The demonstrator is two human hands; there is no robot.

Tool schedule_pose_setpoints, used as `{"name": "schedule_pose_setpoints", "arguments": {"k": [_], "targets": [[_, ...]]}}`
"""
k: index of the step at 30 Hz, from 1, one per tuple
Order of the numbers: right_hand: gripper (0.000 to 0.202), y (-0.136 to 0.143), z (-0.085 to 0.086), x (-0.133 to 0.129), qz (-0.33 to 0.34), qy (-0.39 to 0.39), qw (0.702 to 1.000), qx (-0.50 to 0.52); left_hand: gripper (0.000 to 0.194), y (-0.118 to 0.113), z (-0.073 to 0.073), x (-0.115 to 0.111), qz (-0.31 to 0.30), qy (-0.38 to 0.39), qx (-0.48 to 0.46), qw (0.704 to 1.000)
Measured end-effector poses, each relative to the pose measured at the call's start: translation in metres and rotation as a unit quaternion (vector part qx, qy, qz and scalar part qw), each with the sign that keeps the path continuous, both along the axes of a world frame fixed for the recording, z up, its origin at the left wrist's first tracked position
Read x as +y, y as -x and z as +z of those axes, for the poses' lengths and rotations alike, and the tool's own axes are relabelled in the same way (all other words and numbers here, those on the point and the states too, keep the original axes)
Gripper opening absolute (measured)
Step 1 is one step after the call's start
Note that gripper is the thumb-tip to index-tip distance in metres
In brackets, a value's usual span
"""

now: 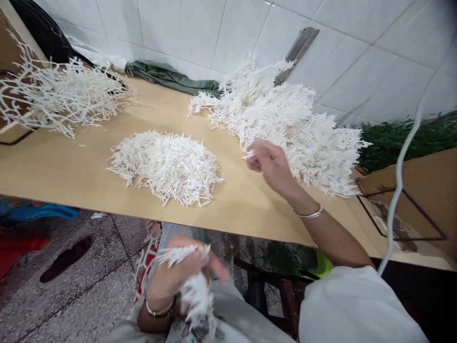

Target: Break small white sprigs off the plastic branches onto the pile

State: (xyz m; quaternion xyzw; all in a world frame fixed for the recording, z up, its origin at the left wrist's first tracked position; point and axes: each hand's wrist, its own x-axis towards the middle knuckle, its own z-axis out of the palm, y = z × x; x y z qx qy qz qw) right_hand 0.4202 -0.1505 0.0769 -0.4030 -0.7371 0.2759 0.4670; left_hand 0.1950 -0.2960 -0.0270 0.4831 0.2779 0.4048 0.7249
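Observation:
My left hand (174, 274), slightly blurred, is low over my lap, in front of the table edge. It is closed on a bunch of white sprigs (198, 295), whose tips stick out above and below the fingers. My right hand (273, 164) is over the table with its fingers pinched on a small white sprig piece (250, 154). To its left lies a heap of short white pieces (167, 164). Behind and right of that hand spreads a larger pile of bushy white sprigs (282, 114).
Long bare white branches (64, 95) lie at the table's left end. A dark green cloth (171, 76) runs along the tiled wall. At right are a cardboard box (424, 190), green foliage (403, 138) and a hanging white cable (399, 166). A stool (285, 300) stands below.

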Motion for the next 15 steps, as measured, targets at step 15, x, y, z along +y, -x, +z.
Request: {"name": "schedule_pose_setpoints", "arguments": {"k": [15], "targets": [[0.034, 0.071, -0.024, 0.051, -0.029, -0.076, 0.972, -0.221, 0.041, 0.005, 0.020, 0.026, -0.008, 0.004, 0.050, 0.999]]}}
